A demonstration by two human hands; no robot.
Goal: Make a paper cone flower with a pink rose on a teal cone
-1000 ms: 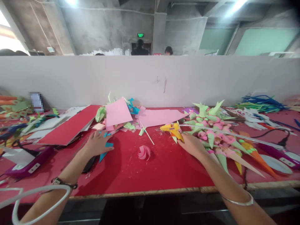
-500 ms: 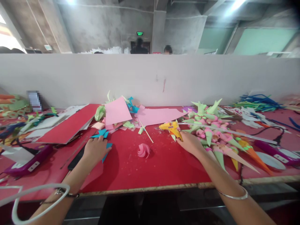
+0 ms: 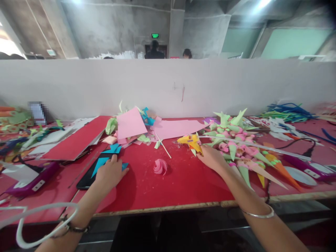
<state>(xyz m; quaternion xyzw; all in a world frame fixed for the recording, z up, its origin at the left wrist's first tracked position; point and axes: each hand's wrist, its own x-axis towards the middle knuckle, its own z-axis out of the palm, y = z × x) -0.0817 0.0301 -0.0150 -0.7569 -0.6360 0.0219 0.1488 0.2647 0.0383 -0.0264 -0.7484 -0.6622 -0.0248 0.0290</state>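
Here, flowers (image 3: 240,151) crowd the right hand (image 3: 209,156), gripping a glue gun (image 3: 191,140) — left hand's (image 3: 109,171) hold unclear.

On our table (image 3: 162,196) we have a rosette (image 3: 160,167) between our left hand (image 3: 109,171) and our right hand (image 3: 210,157). Behind the rosette lies a stick (image 3: 163,145); farther behind, near the partition (image 3: 105,87), are paper sheets (image 3: 178,128). Our left hand is upon cut pieces (image 3: 111,149), one partly over a phone (image 3: 85,182). Left of these we find boards (image 3: 76,138) and, before them, a power strip (image 3: 39,183). Our right hand is at the glue gun (image 3: 190,140); to its right lie heaped flowers (image 3: 238,140), then a plate (image 3: 301,175).
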